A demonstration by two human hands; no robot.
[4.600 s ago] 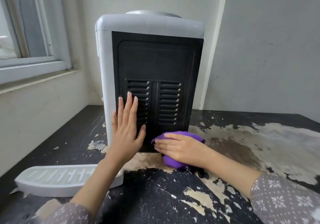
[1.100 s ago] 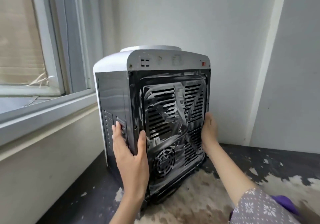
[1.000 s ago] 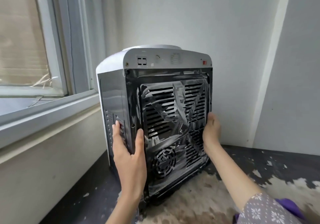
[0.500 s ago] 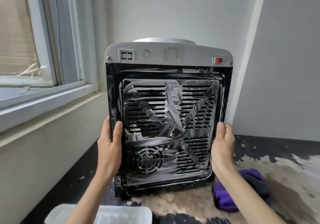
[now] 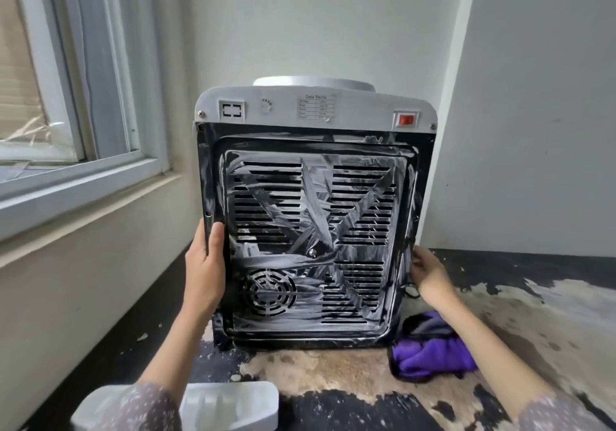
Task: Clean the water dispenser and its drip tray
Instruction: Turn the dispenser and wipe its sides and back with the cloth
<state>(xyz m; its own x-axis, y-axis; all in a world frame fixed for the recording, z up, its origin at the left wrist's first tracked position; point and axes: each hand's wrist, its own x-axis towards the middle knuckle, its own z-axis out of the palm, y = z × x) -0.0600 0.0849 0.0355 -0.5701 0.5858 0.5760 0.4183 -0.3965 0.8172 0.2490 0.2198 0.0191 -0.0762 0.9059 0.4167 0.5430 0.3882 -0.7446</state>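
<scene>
**Water dispenser, rear face to camera, held at both lower edges**

Item: water dispenser (image 5: 316,217), centre of the frame, standing upright on the counter (image 5: 550,300) in a wall corner; white top section with a small label and a red switch (image 5: 406,119) at its upper right; black vented back panel (image 5: 315,240) smeared with pale streaks; round fan grille (image 5: 269,292) at the panel's lower left.

Left hand (image 5: 205,265): left of centre, gripping the dispenser's left rear edge, thumb laid on the back panel, fingers wrapped round the side and out of sight.

Right hand (image 5: 428,272): right of centre, at the dispenser's lower right edge, fingers relaxed and loosely spread; whether the fingertips touch the casing cannot be told; it holds nothing.

Drip tray (image 5: 233,404): white, bottom centre-left of the frame, lying on the counter in front of the dispenser and apart from it, partly covered by the left sleeve (image 5: 143,407).

Purple cloth (image 5: 433,352): crumpled on the counter, lower right, just beside the dispenser's bottom right corner, under the right forearm.

Counter surface: dark, with large worn pale patches; window (image 5: 66,104) at upper left.
</scene>
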